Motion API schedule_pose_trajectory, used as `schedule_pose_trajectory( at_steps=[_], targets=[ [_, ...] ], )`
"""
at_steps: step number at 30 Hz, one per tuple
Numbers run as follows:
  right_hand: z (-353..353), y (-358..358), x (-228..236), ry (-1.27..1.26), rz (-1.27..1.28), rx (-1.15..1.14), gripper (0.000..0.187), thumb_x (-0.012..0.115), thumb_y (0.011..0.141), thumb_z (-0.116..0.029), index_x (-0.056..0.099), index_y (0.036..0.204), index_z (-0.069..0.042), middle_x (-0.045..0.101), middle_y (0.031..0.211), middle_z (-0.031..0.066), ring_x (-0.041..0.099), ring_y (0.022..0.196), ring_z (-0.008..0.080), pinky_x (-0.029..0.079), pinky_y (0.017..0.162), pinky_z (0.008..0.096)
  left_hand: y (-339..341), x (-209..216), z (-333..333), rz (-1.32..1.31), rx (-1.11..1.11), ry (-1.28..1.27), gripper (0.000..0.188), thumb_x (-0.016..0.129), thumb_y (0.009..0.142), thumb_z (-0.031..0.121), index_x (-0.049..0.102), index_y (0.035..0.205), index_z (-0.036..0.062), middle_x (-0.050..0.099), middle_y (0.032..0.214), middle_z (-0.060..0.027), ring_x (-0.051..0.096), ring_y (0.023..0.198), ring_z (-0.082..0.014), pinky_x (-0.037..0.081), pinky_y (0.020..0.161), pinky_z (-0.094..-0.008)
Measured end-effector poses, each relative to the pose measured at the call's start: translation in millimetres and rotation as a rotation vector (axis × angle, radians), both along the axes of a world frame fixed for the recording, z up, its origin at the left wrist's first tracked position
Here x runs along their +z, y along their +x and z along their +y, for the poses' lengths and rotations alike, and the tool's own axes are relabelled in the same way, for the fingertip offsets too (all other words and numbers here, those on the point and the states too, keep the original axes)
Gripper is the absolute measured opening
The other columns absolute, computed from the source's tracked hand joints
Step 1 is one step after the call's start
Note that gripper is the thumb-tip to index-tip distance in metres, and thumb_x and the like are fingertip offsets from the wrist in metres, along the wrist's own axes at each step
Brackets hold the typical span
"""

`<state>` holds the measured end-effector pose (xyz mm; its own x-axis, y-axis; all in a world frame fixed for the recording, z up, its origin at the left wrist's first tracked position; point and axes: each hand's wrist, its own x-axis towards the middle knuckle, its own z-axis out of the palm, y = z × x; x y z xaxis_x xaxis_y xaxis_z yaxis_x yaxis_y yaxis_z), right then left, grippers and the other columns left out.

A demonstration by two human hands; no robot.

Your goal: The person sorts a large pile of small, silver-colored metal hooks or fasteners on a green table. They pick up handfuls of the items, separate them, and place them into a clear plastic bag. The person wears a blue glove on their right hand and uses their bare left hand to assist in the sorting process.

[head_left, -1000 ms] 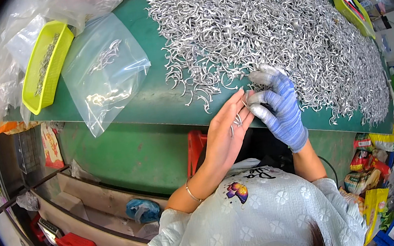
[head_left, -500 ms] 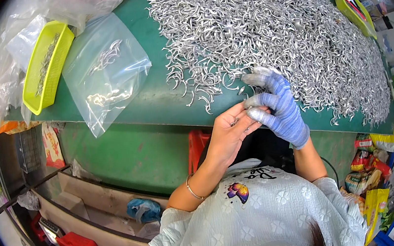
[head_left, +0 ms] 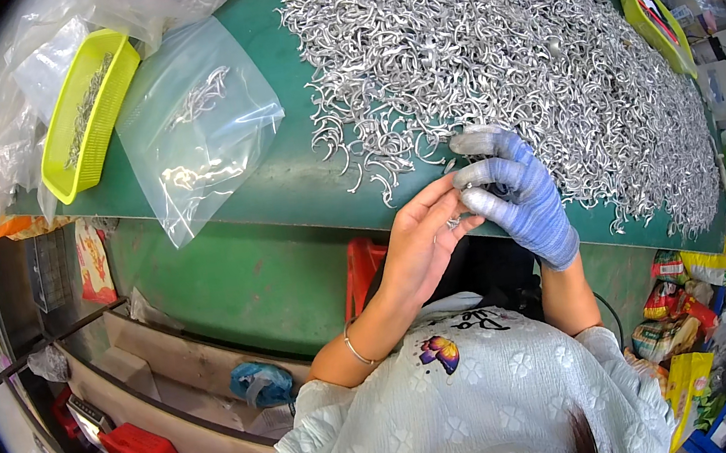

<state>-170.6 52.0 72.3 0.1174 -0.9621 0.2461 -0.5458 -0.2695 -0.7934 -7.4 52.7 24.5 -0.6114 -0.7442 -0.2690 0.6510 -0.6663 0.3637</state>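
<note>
Over the near edge of the green table [head_left: 284, 182], my two hands meet at their fingertips. My left hand [head_left: 418, 242] is bare and closed, with a small silver metal piece [head_left: 453, 223] showing between its fingers. A blue-grey knitted glove covers my right hand [head_left: 520, 197]; its thumb and forefinger close against the left fingertips, and what they pinch is mostly hidden. Just beyond both hands spreads a large heap of small curved silver metal pieces [head_left: 468, 48]. A few loose ones lie along its near left side.
Left of the heap lies a clear plastic bag [head_left: 231, 56] with some pieces on or in it, beside a yellow-green basket [head_left: 120, 84]. Another such basket [head_left: 669, 44] stands at the right. A red stool [head_left: 360, 273] is under the table edge; bins [head_left: 188, 359] stand lower left.
My left fingers have curled in closer around the small piece. My right hand has shifted slightly down and right, with its fingers a little more bent.
</note>
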Motion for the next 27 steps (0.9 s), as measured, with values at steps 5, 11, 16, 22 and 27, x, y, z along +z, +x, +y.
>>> schedule_pose_trajectory(
  at_steps=[5, 11, 16, 22, 27],
  targets=[
    [-0.2, 1.5, -0.7, 0.046, -0.087, -0.009, 0.017, 0.072, 0.076, -0.014, 0.07, 0.089, -0.004, 0.064, 0.114, 0.0151, 0.059, 0.109, 0.0308, 0.045, 0.093, 0.0389, 0.8, 0.9, 0.2, 0.041, -0.077, -0.031, 0.034, 0.048, 0.099, 0.009, 0.049, 0.131, -0.0048, 0.061, 0.121, -0.014, 0.059, 0.113, -0.0211, 0.048, 0.097, -0.04],
    [2.5, 1.2, -3.9, 0.101, -0.164, 0.032, 0.015, 0.067, 0.083, -0.011, 0.07, 0.094, -0.003, 0.063, 0.116, 0.0149, 0.059, 0.108, 0.0273, 0.047, 0.091, 0.0363, -5.5, 9.2, -3.6, 0.075, -0.016, 0.037, 0.031, 0.05, 0.099, 0.009, 0.052, 0.126, -0.0042, 0.062, 0.117, -0.014, 0.06, 0.108, -0.021, 0.049, 0.095, -0.0385],
    [2.7, 1.3, 8.0, 0.061, -0.182, -0.069, 0.019, 0.065, 0.084, -0.011, 0.069, 0.1, -0.003, 0.06, 0.12, 0.0142, 0.056, 0.112, 0.0287, 0.045, 0.094, 0.0378, -2.8, -5.9, -2.9, 0.101, -0.031, 0.08, 0.028, 0.053, 0.096, 0.008, 0.056, 0.121, -0.0039, 0.063, 0.108, -0.0116, 0.061, 0.094, -0.017, 0.052, 0.085, -0.0324],
    [-8.9, -15.1, 5.7, -0.17, 0.49, -0.423, 0.022, 0.069, 0.08, -0.019, 0.069, 0.099, -0.009, 0.058, 0.121, 0.0127, 0.049, 0.12, 0.0335, 0.033, 0.104, 0.0456, 21.5, 2.2, 14.2, -0.035, -0.07, 0.173, 0.024, 0.055, 0.093, 0.003, 0.06, 0.115, -0.004, 0.065, 0.102, -0.0125, 0.063, 0.087, -0.018, 0.053, 0.078, -0.0309],
    [-8.6, 21.8, -3.9, -0.194, 0.619, -0.237, 0.017, 0.071, 0.076, -0.025, 0.068, 0.09, -0.015, 0.058, 0.123, 0.0088, 0.043, 0.126, 0.0342, 0.02, 0.11, 0.0531, 43.8, -7.9, 34.1, -0.083, -0.126, 0.251, 0.021, 0.053, 0.094, 0.007, 0.063, 0.109, -0.004, 0.067, 0.091, -0.0135, 0.065, 0.086, -0.0239, 0.054, 0.078, -0.0352]
  ],
)
